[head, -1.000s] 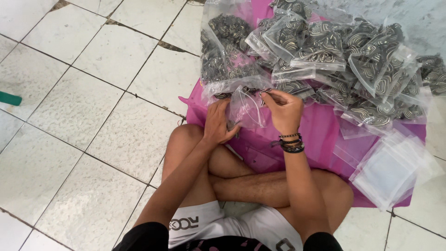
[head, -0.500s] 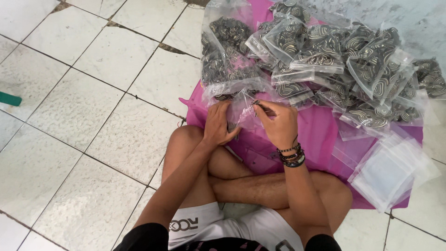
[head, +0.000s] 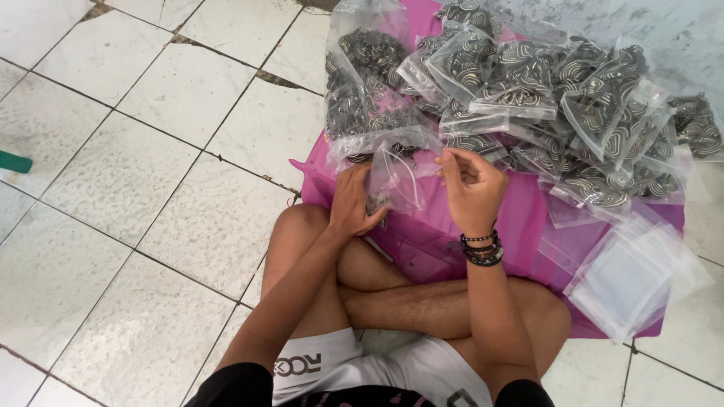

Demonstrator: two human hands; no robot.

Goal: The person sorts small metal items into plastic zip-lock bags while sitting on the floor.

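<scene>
Small clear bag (head: 400,177) sits in front of the crossed legs, over the pink sheet (head: 528,218), held between both hands. Left hand (head: 354,203) grips its lower edge, where a few dark pieces seem to sit; right hand (head: 471,185) pinches the top edge, fingers closed narrow. Bag looks barely filled. Done, by my read: a big pile of filled bags (head: 543,98) behind it. Left: a stack of empty bags (head: 630,275) to the right, so well along but not finished.
</scene>
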